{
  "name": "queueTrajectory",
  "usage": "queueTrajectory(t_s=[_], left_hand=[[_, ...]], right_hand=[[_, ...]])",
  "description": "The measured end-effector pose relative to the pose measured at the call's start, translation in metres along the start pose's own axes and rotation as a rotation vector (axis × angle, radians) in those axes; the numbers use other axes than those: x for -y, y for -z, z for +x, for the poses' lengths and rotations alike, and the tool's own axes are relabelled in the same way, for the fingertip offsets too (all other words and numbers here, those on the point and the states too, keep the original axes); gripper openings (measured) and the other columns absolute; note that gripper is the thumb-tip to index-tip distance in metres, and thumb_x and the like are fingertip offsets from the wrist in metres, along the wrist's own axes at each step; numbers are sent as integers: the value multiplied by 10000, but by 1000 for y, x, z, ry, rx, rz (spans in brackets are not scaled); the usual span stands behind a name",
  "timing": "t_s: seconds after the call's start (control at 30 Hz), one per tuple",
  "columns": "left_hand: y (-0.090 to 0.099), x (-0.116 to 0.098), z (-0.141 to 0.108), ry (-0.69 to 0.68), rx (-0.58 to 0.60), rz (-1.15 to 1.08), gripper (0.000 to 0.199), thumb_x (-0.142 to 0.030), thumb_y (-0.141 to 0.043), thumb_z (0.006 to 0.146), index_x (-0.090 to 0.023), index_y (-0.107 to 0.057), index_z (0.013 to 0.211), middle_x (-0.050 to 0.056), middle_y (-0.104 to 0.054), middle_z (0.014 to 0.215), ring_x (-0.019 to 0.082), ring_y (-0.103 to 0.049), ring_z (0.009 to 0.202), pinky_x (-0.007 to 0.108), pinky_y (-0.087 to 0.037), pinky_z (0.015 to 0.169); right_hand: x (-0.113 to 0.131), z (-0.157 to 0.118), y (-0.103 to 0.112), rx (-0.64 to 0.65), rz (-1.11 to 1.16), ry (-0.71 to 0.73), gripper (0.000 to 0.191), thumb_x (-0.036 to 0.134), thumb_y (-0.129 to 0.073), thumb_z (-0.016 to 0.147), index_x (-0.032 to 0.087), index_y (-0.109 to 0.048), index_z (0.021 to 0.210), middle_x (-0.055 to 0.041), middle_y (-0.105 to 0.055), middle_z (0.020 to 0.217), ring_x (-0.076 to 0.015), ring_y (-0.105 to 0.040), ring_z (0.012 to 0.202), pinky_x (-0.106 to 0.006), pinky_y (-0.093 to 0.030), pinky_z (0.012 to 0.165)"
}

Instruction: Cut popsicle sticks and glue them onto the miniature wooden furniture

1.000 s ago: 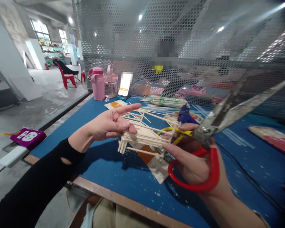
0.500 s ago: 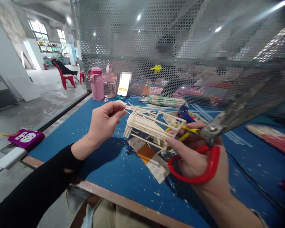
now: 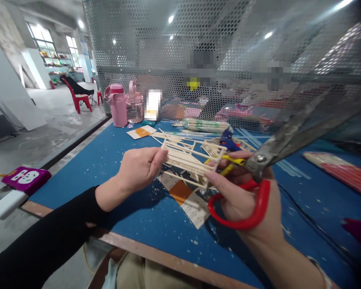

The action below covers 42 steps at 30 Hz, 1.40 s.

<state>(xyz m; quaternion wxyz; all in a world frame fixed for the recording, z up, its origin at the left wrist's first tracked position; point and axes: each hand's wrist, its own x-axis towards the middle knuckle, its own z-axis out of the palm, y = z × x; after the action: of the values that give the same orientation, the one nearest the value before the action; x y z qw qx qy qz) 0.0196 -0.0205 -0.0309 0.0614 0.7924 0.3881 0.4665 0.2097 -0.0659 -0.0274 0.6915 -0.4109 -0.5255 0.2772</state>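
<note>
A small model frame of pale wooden sticks (image 3: pixel 185 160) is held over the table between my two hands. My left hand (image 3: pixel 141 168) is closed around its left end, with the fingers folded in. My right hand (image 3: pixel 243 192) pinches the other end between thumb and fingers. Hooked on that same hand is a pair of scissors (image 3: pixel 260 208) with red handles, blades pointing up and to the right. A yellow-handled tool (image 3: pixel 233 160) shows by the right fingers; whether it is held I cannot tell. Beneath the frame lies a printed card (image 3: pixel 195 212) with an orange band.
Another card (image 3: pixel 141 131), loose sticks and a wrapped stick bundle (image 3: pixel 206 125) lie farther back. A pink flask (image 3: pixel 118 106), a clear bottle (image 3: pixel 134 108) and a phone (image 3: pixel 153 105) stand before the perforated screen (image 3: pixel 156 52). A purple power strip (image 3: pixel 27 178) sits left; a black cable (image 3: pixel 309 218) runs right.
My left hand has moved right and closed on the frame's left end; before, it was beside it. The card at the back left is now uncovered. The view has shifted slightly.
</note>
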Motion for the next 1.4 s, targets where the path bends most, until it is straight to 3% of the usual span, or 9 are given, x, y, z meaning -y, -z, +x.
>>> queueTrajectory(t_s=[0.17,0.23,0.37,0.43,0.6,0.83,1.0,1.13,1.4], left_hand=[[-2,2,4,356,-211,-548,396,-503,-376,928,-182,-607,909,-48,-509,479,82,-451,373,203,-349,390],[-3,4,6,537,-187,-700,353,-521,-442,899,-194,-569,866,-72,-482,433,68,-408,325,182,-308,346],[-5,4,9,1041,304,-1064,563,-665,-340,863,-170,-550,697,-9,-534,412,78,-447,296,177,-326,304],[-7,1,10,1154,442,-1270,573,-635,-364,875,-145,-611,714,42,-611,501,96,-547,374,183,-427,351],[-5,-5,14,1127,178,-1509,321,-316,-481,936,-122,-657,750,26,-645,564,43,-565,394,88,-469,401],[-5,-8,15,1224,242,-1491,412,-386,-443,947,-108,-643,718,2,-595,488,10,-473,304,46,-346,282],[-8,-13,5,889,241,-1610,512,-631,-577,765,-135,-670,848,72,-703,788,109,-667,642,133,-532,477],[-14,-19,-3,609,217,-1502,469,-390,-859,549,-159,-683,918,70,-711,918,150,-665,839,190,-560,665],[-22,-20,-2,663,12,-1370,389,-423,-826,583,-142,-697,819,59,-731,806,150,-689,758,220,-551,646]], right_hand=[[3,12,8,-24,93,17,375,173,-787,577,339,-593,852,49,-646,757,-195,-633,768,-376,-524,751],[3,16,11,-49,127,-2,382,179,-799,554,338,-597,837,51,-658,748,-190,-632,766,-356,-528,727],[1,21,14,3,214,-58,427,175,-818,491,336,-588,813,56,-666,701,-184,-629,717,-345,-541,675],[-2,22,14,47,228,-74,433,182,-817,496,329,-581,828,56,-670,691,-180,-632,690,-345,-546,655],[-13,21,7,-12,141,-59,411,198,-808,539,276,-564,860,56,-671,740,-177,-672,764,-338,-546,710],[-16,19,6,-19,84,-60,437,300,-821,576,279,-534,905,41,-694,796,-202,-679,775,-392,-530,743],[-16,18,10,-90,-17,-56,457,329,-830,564,267,-557,925,45,-652,707,-168,-611,633,-340,-492,630],[-13,16,6,-135,-11,-80,469,336,-831,551,258,-542,912,40,-645,698,-175,-611,620,-343,-493,602],[-10,9,2,-70,71,-137,507,284,-832,548,256,-520,946,34,-683,737,-180,-673,693,-323,-531,652]])
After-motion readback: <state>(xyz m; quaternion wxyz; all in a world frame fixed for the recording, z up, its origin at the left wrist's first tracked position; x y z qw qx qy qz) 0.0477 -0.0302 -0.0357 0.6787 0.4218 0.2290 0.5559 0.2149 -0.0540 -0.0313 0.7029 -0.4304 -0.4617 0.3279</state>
